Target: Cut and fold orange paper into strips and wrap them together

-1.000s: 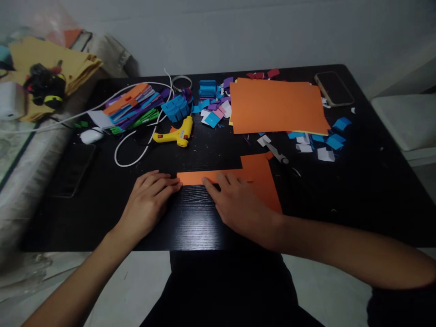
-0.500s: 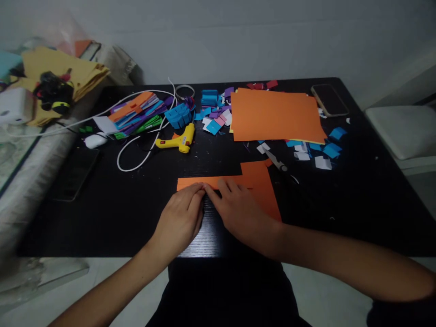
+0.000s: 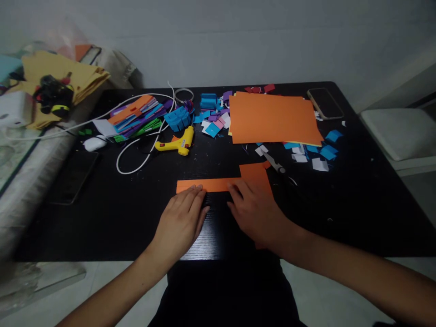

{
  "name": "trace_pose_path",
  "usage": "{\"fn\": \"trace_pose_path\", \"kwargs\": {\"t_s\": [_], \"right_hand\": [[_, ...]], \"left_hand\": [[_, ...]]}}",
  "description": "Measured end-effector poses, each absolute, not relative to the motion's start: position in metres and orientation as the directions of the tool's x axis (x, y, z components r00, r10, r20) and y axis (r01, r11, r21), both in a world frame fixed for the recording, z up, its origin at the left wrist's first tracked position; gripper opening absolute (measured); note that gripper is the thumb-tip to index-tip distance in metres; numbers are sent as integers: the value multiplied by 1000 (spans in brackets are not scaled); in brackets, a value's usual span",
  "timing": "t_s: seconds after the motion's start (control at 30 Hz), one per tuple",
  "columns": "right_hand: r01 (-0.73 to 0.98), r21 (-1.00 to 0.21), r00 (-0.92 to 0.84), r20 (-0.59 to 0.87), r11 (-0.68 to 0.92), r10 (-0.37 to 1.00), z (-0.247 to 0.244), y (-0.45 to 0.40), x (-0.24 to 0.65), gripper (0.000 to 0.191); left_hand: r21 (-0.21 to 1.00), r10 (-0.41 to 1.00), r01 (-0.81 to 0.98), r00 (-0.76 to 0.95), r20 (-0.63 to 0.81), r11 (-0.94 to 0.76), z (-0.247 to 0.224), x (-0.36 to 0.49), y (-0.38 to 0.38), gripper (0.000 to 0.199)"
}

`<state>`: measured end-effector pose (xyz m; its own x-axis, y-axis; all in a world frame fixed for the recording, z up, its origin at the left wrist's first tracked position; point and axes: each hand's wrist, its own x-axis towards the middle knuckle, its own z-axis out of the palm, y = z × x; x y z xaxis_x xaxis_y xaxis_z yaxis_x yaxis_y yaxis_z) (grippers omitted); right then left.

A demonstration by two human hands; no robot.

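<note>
A folded strip of orange paper (image 3: 218, 185) lies across the black table in front of me. My left hand (image 3: 180, 218) rests flat on its left part, fingers stretched out and pressing from above. Toward the strip's right end, my right hand (image 3: 257, 211) touches it with slightly bent fingertips, the thumb held apart. Beneath that hand is a wider orange sheet (image 3: 254, 171), mostly hidden by the palm and forearm. Scissors (image 3: 274, 162) lie just beyond it, blades pointing away from me, their dark handles hard to make out.
A yellow glue gun (image 3: 177, 143) sits beyond my left hand, beside a looping white cable (image 3: 127, 171). Stacked orange sheets (image 3: 272, 118) lie at the back among paper scraps (image 3: 320, 164). Folded coloured paper strips (image 3: 136, 116) are at back left. Phones (image 3: 325, 103) lie on both sides.
My right hand has slid right along the strip, away from my left hand. The left hand has flattened a little, staying in nearly the same place.
</note>
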<state>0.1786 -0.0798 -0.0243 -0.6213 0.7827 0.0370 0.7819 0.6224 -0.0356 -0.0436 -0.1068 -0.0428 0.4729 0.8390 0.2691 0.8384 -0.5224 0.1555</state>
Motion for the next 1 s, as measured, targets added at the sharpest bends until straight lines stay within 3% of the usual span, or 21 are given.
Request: {"fn": "trace_pose_path", "kwargs": {"t_s": [0.33, 0.7, 1.0], "right_hand": [[830, 3, -556, 75, 557, 828, -21, -84, 204, 44], [821, 51, -570, 72, 568, 818, -23, -84, 203, 44], [847, 10, -531, 84, 532, 843, -24, -87, 199, 42]], "left_hand": [[18, 867, 884, 455, 203, -468, -40, -32, -106, 57], [-44, 863, 904, 420, 281, -426, -36, -76, -108, 46], [1, 880, 914, 391, 270, -406, -40, -79, -109, 46]]}}
